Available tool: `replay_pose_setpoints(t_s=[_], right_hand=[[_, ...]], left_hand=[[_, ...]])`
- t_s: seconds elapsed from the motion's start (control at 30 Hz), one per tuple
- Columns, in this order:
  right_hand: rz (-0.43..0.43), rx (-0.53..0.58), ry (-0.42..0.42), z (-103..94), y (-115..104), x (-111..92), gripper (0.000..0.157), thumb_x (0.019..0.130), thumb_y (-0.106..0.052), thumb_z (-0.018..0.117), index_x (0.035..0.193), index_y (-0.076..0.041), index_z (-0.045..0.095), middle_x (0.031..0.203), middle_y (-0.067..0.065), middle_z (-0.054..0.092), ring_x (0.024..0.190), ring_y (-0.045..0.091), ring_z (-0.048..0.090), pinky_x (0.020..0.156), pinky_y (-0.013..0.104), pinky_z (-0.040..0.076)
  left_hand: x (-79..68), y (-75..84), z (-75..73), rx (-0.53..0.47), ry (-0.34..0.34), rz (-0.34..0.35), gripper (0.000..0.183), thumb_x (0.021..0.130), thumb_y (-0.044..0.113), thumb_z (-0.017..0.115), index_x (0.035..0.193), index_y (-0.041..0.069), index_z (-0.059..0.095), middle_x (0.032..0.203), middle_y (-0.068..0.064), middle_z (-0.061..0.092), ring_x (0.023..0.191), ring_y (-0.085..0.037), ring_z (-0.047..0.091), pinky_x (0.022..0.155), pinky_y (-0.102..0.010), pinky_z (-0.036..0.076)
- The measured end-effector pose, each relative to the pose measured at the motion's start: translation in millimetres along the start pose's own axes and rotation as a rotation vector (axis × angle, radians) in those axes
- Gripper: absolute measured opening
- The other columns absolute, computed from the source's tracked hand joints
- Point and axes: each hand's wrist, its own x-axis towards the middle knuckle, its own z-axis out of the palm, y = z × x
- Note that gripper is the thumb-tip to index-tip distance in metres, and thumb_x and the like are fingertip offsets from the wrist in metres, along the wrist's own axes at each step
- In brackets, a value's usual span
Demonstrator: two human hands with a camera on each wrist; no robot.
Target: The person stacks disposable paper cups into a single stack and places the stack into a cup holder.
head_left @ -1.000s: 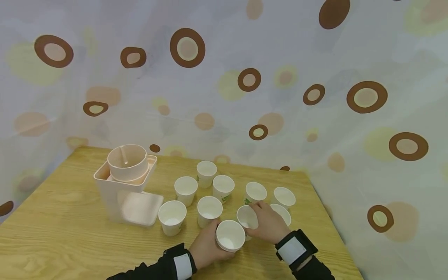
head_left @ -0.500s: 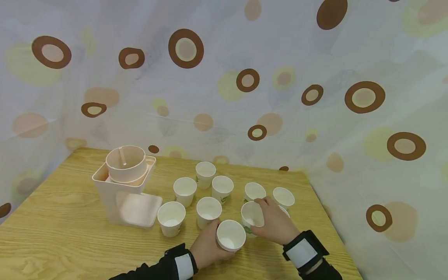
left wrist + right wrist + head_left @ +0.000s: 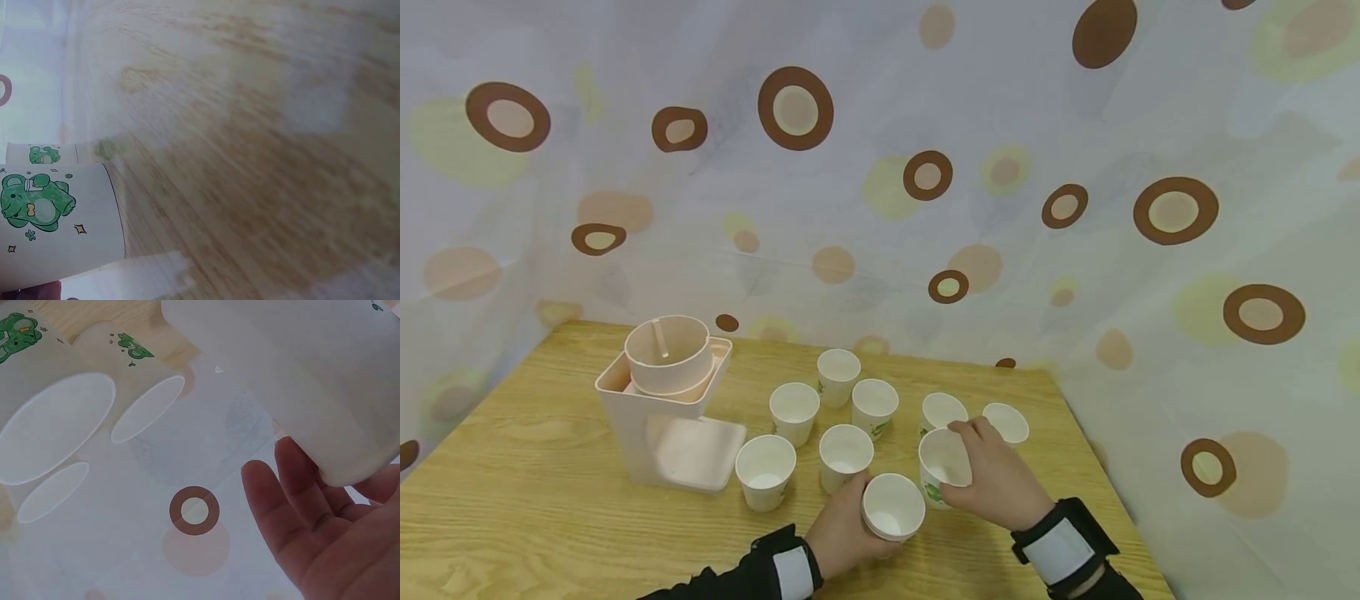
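Observation:
In the head view my left hand (image 3: 844, 533) grips a white paper cup (image 3: 892, 508) at the front of the group, upright with its mouth facing up; a second rim line shows just under its lip. A cup with a green bear print (image 3: 59, 219) appears in the left wrist view, a fingertip at its lower edge. Just to the right, my right hand (image 3: 997, 479) holds another paper cup (image 3: 944, 458) by its rim, thumb on the near side and fingers on the far side. The right wrist view shows this cup (image 3: 294, 381) close up.
Several paper cups stand upright behind and left of the hands, among them a left front cup (image 3: 765, 468) and a back cup (image 3: 838, 375). One cup (image 3: 1007, 422) is partly behind my right hand. A pale container (image 3: 658, 417) with a round vessel stands left on the wooden table (image 3: 535, 500).
My right hand has shifted its cup slightly right, away from the left hand's cup. It now hides the cup behind it at the right. The left hand has stayed in place.

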Motion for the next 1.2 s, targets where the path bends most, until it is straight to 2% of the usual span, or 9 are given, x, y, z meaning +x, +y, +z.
replay_pose_setpoints(t_s=[0.67, 0.93, 1.2], right_hand=[[-0.091, -0.097, 0.108, -11.6, -14, -3, 0.061, 0.062, -0.026, 0.073, 0.115, 0.0, 0.059, 0.096, 0.011, 0.057, 0.071, 0.016, 0.048, 0.062, 0.032, 0.046], [-0.105, -0.1, 0.094, -13.1, -26, -3, 0.063, 0.061, -0.029, 0.073, 0.116, -0.002, 0.059, 0.099, 0.01, 0.058, 0.074, 0.017, 0.05, 0.063, 0.033, 0.048], [-0.229, -0.088, 0.113, -4.7, -32, -2, 0.063, 0.059, -0.026, 0.074, 0.113, 0.001, 0.059, 0.098, 0.009, 0.059, 0.081, 0.018, 0.054, 0.068, 0.035, 0.052]], left_hand=[[0.2, 2.3, 0.5, -0.036, -0.018, 0.008, 0.069, 0.06, 0.021, 0.084, 0.115, -0.001, 0.049, 0.112, -0.017, 0.061, 0.1, -0.026, 0.058, 0.089, -0.05, 0.049], [1.1, 2.7, 1.4, -0.034, -0.009, 0.017, 0.068, 0.06, 0.021, 0.084, 0.114, 0.0, 0.049, 0.112, -0.016, 0.061, 0.1, -0.026, 0.058, 0.089, -0.049, 0.049], [1.3, 2.6, 1.2, -0.051, -0.015, 0.019, 0.068, 0.062, 0.021, 0.084, 0.116, 0.001, 0.048, 0.114, -0.015, 0.06, 0.103, -0.027, 0.058, 0.091, -0.051, 0.048]])
